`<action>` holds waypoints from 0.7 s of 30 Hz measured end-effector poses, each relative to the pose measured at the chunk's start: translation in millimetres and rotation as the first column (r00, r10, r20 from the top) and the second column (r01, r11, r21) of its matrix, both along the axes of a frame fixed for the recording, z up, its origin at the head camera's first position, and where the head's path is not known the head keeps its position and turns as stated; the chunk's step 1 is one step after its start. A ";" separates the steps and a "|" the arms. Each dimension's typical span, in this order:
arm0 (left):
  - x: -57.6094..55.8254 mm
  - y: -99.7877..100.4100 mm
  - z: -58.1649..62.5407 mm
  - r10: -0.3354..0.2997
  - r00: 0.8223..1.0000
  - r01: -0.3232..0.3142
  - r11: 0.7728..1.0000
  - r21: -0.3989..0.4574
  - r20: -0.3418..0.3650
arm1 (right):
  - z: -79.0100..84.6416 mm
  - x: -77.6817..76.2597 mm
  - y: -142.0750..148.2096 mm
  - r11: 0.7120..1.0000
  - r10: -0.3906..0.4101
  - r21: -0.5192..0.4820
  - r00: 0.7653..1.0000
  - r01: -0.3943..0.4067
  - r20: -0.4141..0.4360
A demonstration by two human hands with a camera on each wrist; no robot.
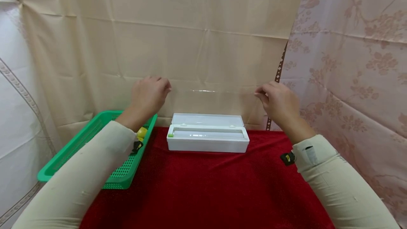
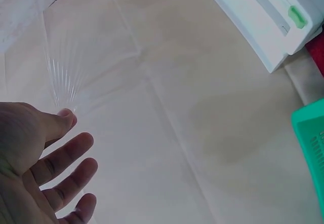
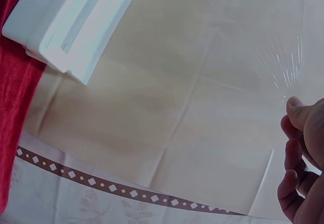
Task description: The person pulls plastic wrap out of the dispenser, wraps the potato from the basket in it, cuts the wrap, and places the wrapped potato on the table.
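Clear film (image 1: 203, 90) aloft; green basket (image 1: 128, 177) beside white box (image 1: 208, 145)

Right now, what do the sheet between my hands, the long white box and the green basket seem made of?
Sheet: probably thin plastic film, glossy; it's see-through with shiny creases. White box: likely hard plastic, given its smooth, satiny faces. Green basket: apparently molded plastic, smooth, going by its regular perforations.

From my end I see the right hand (image 3: 315, 133) at the right edge, pinching clear film (image 3: 289, 74) between thumb and forefinger, creases fanning from the pinch. I have a white box (image 3: 38, 19) upper left, red cloth (image 3: 15, 87) beside it, a beige sheet (image 3: 136, 87), and a diamond-patterned brown strip (image 3: 107, 185) bordering pale flowered cloth (image 3: 91, 209).
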State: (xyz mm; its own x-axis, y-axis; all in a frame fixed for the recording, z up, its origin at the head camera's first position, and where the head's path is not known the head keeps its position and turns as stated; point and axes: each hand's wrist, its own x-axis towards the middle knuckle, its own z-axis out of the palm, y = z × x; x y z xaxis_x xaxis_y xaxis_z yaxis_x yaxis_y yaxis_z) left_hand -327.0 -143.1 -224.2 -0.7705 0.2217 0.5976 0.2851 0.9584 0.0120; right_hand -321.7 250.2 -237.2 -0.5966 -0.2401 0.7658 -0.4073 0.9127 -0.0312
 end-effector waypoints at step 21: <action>15.7 -3.9 15.9 -0.066 0.990 0.069 0.997 0.020 -0.121 | 21.6 15.7 0.9 0.999 0.032 0.008 0.998 -0.031 -0.048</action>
State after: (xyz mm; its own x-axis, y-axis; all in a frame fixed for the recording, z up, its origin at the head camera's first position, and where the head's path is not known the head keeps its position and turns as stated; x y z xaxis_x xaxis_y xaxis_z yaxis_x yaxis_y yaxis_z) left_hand -311.3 -147.1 -208.2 -0.6766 0.2553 0.6907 0.3497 0.9369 -0.0038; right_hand -305.9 251.0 -215.6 -0.5511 -0.2637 0.7917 -0.4368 0.8995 -0.0044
